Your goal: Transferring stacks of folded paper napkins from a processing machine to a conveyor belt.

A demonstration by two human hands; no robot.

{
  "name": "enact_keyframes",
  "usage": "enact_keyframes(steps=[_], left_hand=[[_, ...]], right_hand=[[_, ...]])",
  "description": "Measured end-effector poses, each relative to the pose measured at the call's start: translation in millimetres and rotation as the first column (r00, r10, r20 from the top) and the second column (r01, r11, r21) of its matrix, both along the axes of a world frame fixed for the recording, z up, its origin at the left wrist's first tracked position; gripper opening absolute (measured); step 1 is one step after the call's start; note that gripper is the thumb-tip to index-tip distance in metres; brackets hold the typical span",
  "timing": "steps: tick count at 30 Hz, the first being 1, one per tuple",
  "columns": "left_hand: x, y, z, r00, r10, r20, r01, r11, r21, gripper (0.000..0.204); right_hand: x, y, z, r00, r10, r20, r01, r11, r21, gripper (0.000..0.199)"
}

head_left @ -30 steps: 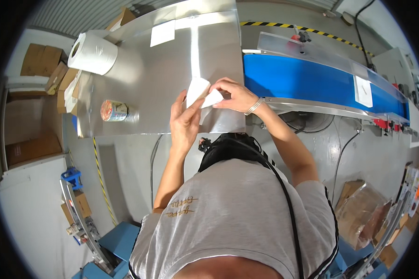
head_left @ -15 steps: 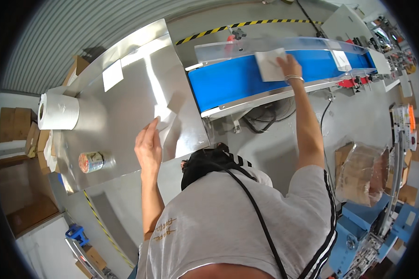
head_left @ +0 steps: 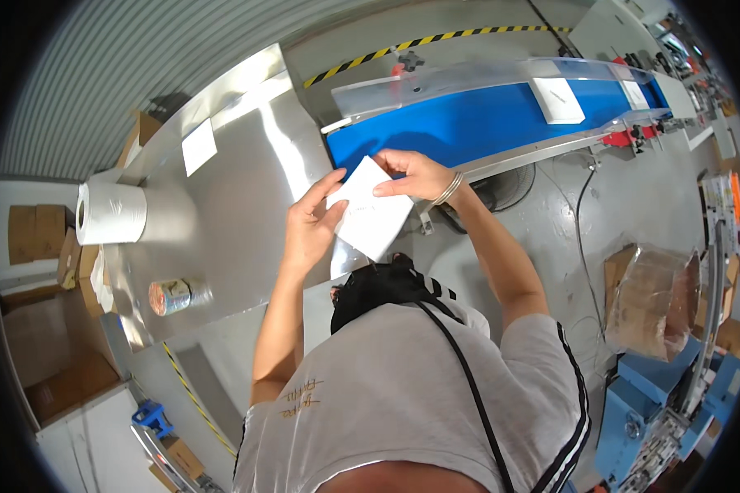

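Between my two hands, over the front right corner of the steel table, I hold a flat white box (head_left: 372, 215) with small print on its face. It is turned so that one corner points away from me. The thumb and fingers of my left hand (head_left: 311, 223) pinch its left edge. My right hand (head_left: 415, 177) grips its upper right side, thumb on top. On the blue conveyor belt (head_left: 460, 127) lie a white box (head_left: 557, 100) and, farther right, another white box (head_left: 634, 94).
On the steel table (head_left: 222, 222) are a white roll (head_left: 113, 214), a tape roll (head_left: 170, 297) and a white sheet (head_left: 199, 148). Clear guards (head_left: 452, 86) line the belt. A plastic-covered carton (head_left: 649, 287) and blue machine (head_left: 633, 415) stand at right.
My right hand has left the box on the belt and come back toward me; that box now sits farther right. My left hand has lifted a white box off the table, and both hands hold it.
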State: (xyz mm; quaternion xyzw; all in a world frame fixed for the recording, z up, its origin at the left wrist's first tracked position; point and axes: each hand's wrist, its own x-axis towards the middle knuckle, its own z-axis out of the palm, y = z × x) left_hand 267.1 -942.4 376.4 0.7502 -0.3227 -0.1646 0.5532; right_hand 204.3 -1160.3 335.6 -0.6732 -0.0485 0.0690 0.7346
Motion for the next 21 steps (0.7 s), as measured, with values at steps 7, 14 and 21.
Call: enact_keyframes(steps=[7,14,21], left_hand=[[7.2,3.0,-15.6,0.987,0.153,0.047,-0.159,0.976,0.151,0.057],[8.1,3.5,-45.3,0.996,0.050,-0.075,-0.034,0.980,0.197,0.050],[10.8,13.0,-104.4,0.978,0.031,-0.205,0.005,0.985,0.172,0.037]], right_hand=[[-3.0,-99.1,-38.1,0.815,-0.567,-0.117,0.532,0.814,-0.233,0.027],[-35.0,-213.1,-44.8,0.387,-0.857,0.341,0.699,0.031,-0.714,0.045],[-119.7,-116.6,-96.7,-0.165,-0.751,0.640,0.830,-0.456,-0.321,0.020]])
